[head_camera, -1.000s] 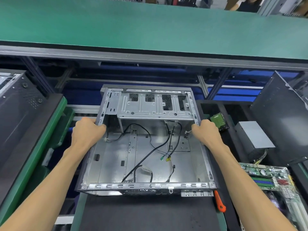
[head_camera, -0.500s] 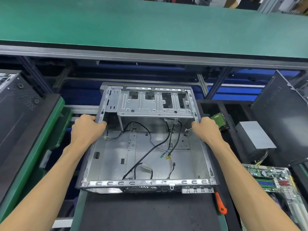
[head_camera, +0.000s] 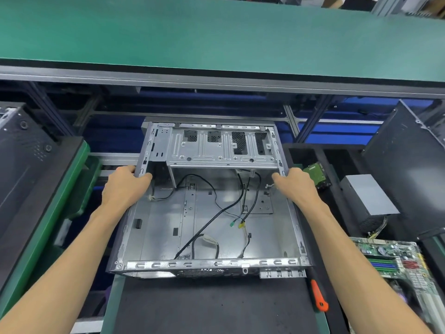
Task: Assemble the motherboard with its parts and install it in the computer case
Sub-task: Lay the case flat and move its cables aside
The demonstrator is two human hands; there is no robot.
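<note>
A person's left hand and right hand curl over the side rails of an open steel computer case on the black-matted worktop. Rigid, bulky and likely sharp-edged, it handles best by those rails, loose cables inside. The motherboard waits at right, beneath a green shelf.

A single wide-angle camera, worn on the person's head, is looking forward and steeply down over both outstretched forearms, taking in the scene from close above, with the open computer case sitting at the middle of the frame. The lens is bending straight edges near the borders, and the view is reaching from the dark mat at the bottom up to the green shelf across the top, with no second view sharing any of it.
</note>
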